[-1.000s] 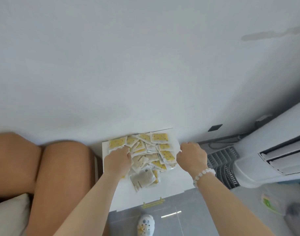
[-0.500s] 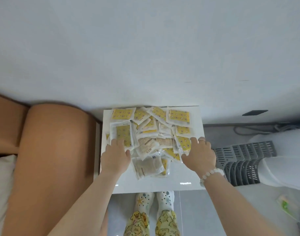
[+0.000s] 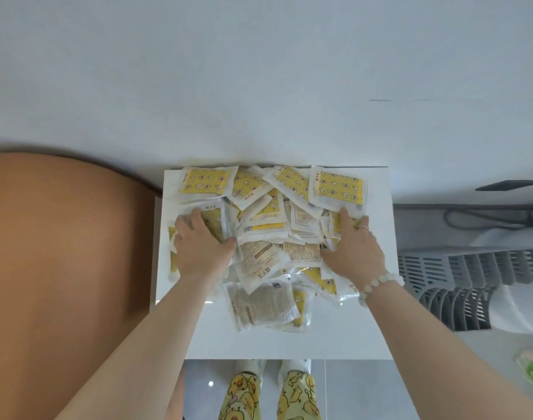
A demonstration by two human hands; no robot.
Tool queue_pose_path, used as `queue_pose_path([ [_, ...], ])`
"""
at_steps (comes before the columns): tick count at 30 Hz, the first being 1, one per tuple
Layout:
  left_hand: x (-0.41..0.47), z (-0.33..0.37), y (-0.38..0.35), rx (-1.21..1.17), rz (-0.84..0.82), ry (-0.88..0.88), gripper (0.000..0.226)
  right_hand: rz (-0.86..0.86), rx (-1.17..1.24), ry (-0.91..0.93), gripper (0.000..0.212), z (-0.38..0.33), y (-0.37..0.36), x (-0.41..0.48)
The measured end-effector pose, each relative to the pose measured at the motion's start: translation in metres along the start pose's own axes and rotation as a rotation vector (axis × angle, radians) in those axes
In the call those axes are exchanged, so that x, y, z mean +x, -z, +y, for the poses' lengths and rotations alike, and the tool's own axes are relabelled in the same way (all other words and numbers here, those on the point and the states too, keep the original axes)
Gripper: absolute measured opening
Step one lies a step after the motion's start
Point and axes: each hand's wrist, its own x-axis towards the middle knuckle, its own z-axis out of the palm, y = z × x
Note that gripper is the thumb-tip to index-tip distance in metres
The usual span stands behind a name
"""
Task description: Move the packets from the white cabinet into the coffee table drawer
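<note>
A heap of yellow-and-white packets (image 3: 268, 234) covers the back and middle of the white cabinet top (image 3: 374, 328), which stands against the wall. My left hand (image 3: 203, 247) lies palm down on the left side of the heap, fingers spread over a yellow packet and thumb pointing inward. At the right side my right hand (image 3: 354, 250), with a ring and a bead bracelet, rests the same way, its thumb against the middle packets. Neither hand has lifted a packet. The coffee table drawer is out of view.
A tan sofa arm (image 3: 68, 268) stands close against the cabinet's left side. To the right are a grey slatted appliance (image 3: 465, 274) and a cable (image 3: 471, 216) on the floor. My legs in yellow duck-print trousers (image 3: 271, 395) stand at the cabinet's front edge.
The view has tilted down and closed in on the cabinet. Both hands have slid further onto the heap, from its near edge to either side of it.
</note>
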Motion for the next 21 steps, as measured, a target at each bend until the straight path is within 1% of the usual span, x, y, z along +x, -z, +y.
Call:
queue_pose_path([
  [5, -0.003, 0.008, 0.003, 0.074, -0.052, 0.01, 0.085, 0.021, -0.044, 0.03, 0.077, -0.002, -0.003, -0.003],
  [9, -0.008, 0.009, 0.008, 0.075, -0.096, 0.043, 0.082, 0.055, -0.064, 0.101, 0.067, 0.005, 0.002, -0.011],
  [15, -0.017, 0.006, 0.01, 0.054, -0.071, 0.06, 0.084, 0.073, -0.046, 0.168, 0.056, 0.012, 0.005, -0.018],
  [17, -0.021, 0.005, 0.011, -0.004, -0.077, 0.09, 0.088, 0.075, -0.092, 0.173, 0.057, 0.013, 0.007, -0.021],
  [21, -0.031, 0.006, 0.014, -0.135, -0.127, 0.182, 0.092, 0.119, -0.209, 0.153, 0.064, 0.013, 0.012, -0.031],
])
